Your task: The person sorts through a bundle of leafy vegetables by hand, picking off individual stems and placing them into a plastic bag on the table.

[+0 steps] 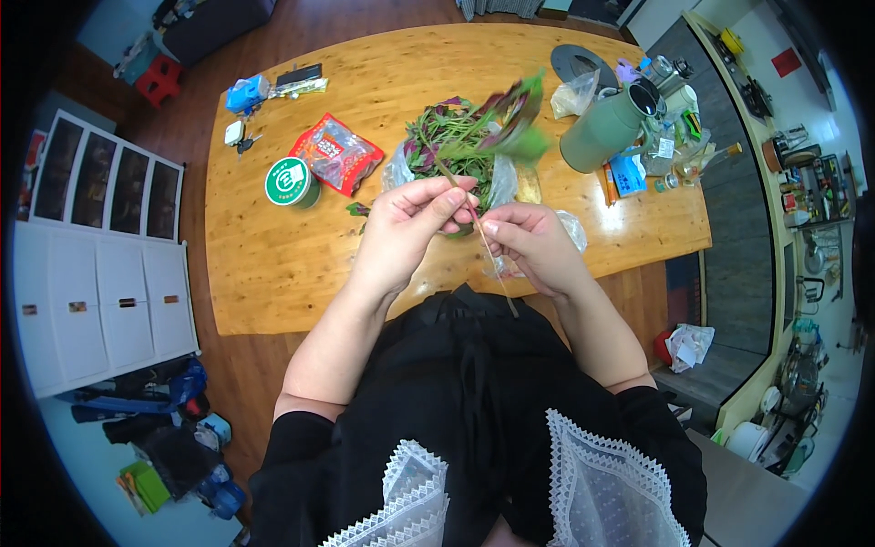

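Observation:
My left hand [424,215] pinches the long stem of a leafy vegetable [523,133] with green and purple leaves, which blur above the table. Just below that grip, the thumb and fingertips of my right hand [523,239] pinch the same reddish stem [478,225]. Its thin end hangs down towards my black clothing. Behind my hands, a heap of purple-green leafy stems [437,147] lies in a clear plastic bag [504,181]. A small loose leaf [357,209] rests left of the bag, partly beside my left hand.
On the wooden table [273,273], a green-lidded tub [290,181] and a red snack packet [336,154] stand to the left. A green thermos jug [601,130] rises at the right, with bottles and jars behind it. A blue tissue pack [247,94] lies at the far left.

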`<state>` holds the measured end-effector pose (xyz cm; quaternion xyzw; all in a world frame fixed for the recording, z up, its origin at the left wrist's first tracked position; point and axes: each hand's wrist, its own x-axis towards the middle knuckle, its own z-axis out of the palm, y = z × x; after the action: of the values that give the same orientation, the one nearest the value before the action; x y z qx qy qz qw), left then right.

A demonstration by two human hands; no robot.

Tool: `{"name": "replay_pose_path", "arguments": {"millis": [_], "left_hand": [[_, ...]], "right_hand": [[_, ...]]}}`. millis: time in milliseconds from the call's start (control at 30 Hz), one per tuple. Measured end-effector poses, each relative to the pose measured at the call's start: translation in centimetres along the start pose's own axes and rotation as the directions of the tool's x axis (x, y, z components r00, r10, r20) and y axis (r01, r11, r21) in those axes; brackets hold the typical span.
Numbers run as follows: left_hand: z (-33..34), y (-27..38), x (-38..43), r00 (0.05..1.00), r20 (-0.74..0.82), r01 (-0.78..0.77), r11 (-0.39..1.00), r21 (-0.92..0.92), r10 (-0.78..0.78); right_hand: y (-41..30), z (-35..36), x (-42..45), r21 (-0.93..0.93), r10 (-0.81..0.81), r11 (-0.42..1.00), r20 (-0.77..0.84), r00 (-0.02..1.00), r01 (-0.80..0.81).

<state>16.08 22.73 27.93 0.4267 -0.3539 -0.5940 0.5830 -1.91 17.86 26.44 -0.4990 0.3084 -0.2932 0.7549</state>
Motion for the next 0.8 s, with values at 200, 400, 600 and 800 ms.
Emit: {"name": "replay_pose_path", "arguments": {"millis": [200, 400, 600, 800], "left_hand": [[0.0, -0.1, -0.1, 0.995, -0.046, 0.083, 0.995, -0.064, -0.086], [-0.3, -0.7, 0.1, 0.995, -0.016, 0.094, 0.995, -0.031, -0.095], [-0.2, -1.4, 0.5, 0.989, 0.02, 0.147, 0.979, -0.141, -0.146], [-0.2, -2.0, 0.9, 0.979, 0.037, 0.201, 0.924, -0.324, -0.2]], "right_hand": [[-0.6, -0.4, -0.4, 0.24, 0.227, 0.936, 0.143, 0.963, -0.257], [-0.2, -0.7, -0.2, 0.265, 0.242, 0.92, 0.192, 0.951, -0.288], [-0.1, -0.3, -0.4, 0.179, 0.136, 0.972, 0.109, 0.985, -0.154], [-0.4, 0.2, -0.5, 0.068, 0.095, 0.993, 0.025, 0.995, -0.097]]}}
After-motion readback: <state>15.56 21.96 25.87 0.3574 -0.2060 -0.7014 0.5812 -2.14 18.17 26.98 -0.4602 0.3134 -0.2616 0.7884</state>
